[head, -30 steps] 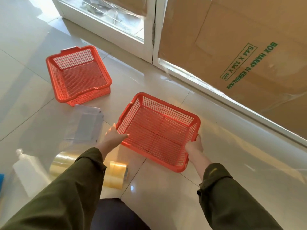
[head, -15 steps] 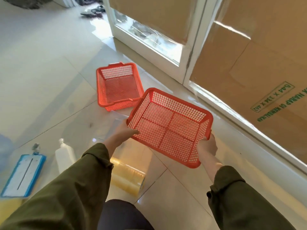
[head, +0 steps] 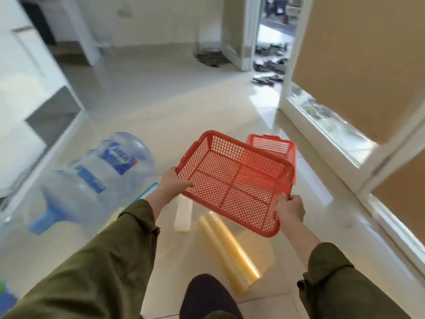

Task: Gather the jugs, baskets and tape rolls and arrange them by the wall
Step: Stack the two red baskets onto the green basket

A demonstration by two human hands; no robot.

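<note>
I hold a red mesh basket (head: 234,180) in the air with both hands. My left hand (head: 171,185) grips its left rim, my right hand (head: 290,209) grips its near right corner. A second red basket (head: 272,145) sits on the floor behind it, partly hidden. A large clear water jug (head: 92,180) with a blue cap lies on its side at the left. Two yellowish tape rolls (head: 227,249) lie end to end on the floor below the basket. A white bottle (head: 183,215) lies beside them.
A glass door frame (head: 326,134) covered with cardboard (head: 358,56) runs along the right. White cabinets (head: 34,104) stand at the left. A blue-edged flat item (head: 149,189) peeks out near my left wrist. Shoes lie by the far doorway (head: 269,65). My knee (head: 207,295) is at the bottom.
The basket has been lifted higher off the floor and the view has swung left and up, bringing the water jug and far room into sight.
</note>
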